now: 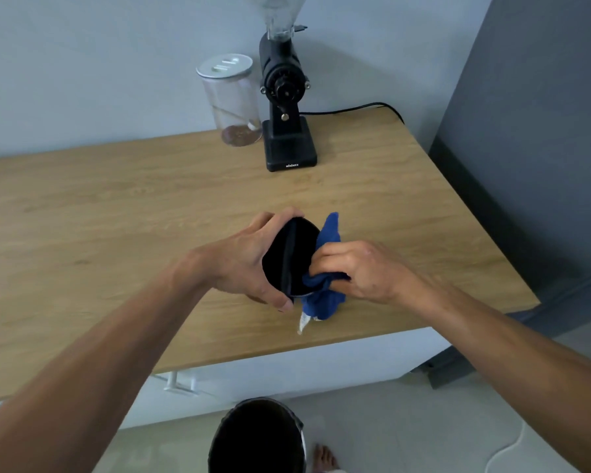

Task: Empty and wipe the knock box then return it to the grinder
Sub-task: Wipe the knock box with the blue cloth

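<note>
My left hand grips the round black knock box, tipped on its side above the wooden counter, its opening facing right. My right hand is closed on a blue cloth and presses it into the box's opening. Part of the cloth sticks up behind the box and part hangs down to the counter. The black grinder stands at the back of the counter, with its square base free.
A clear jar with a grey lid stands left of the grinder. The grinder's black cable runs along the back edge. A black bin stands on the floor below the counter's front edge. A bare foot shows beside it.
</note>
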